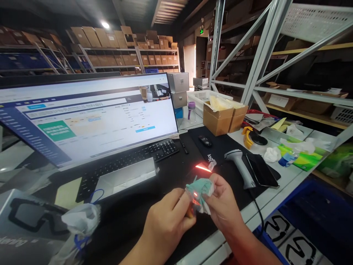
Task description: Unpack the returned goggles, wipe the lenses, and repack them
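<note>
Between my two hands is a crumpled pale green and white bundle (199, 187), thin like cloth or film; what it is exactly, I cannot make out. My left hand (167, 219) is closed on its left side, with something yellowish partly hidden under the fingers. On the other side my right hand (224, 201) pinches the white edge. Red light streaks fall on the bundle and on the dark desk mat behind it. To the right lies a grey handheld barcode scanner (241, 168), pointed toward the hands, beside a black phone (261, 170).
A monitor (110, 121) stands behind a black keyboard (162, 149) and a white open box (129, 178). At left are a grey box (30, 228) and a white bundle (82, 219) with blue cord. Cardboard boxes (216, 119), a mouse (204, 140) and crumpled tissue (272, 154) lie beyond.
</note>
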`<state>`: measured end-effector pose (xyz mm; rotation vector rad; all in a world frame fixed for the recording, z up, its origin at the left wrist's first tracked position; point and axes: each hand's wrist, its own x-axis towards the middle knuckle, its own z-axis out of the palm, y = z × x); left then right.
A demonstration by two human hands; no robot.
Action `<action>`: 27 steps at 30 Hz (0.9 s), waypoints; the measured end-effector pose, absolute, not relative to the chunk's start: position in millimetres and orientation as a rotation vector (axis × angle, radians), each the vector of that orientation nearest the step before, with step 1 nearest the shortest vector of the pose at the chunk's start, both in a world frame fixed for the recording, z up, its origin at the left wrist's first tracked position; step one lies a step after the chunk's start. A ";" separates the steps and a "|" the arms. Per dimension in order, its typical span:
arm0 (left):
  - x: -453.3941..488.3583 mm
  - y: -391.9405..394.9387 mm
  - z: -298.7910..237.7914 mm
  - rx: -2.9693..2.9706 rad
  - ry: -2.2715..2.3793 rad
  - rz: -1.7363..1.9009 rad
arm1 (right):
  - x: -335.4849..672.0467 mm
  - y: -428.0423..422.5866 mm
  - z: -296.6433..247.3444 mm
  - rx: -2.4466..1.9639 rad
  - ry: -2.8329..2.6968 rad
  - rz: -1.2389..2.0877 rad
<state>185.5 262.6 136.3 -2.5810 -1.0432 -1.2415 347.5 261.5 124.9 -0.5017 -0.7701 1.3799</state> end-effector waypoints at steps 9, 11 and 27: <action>185.3 261.8 136.5 -2.647 -0.962 -1.175 | 353.1 269.0 146.9 -0.315 -0.389 1.761; 184.6 261.5 138.1 -2.639 -0.932 -1.181 | 354.3 274.6 149.4 -0.301 -0.280 1.767; 175.9 265.5 139.9 -2.472 -1.172 -1.296 | 334.2 243.2 125.3 -0.736 -1.318 0.826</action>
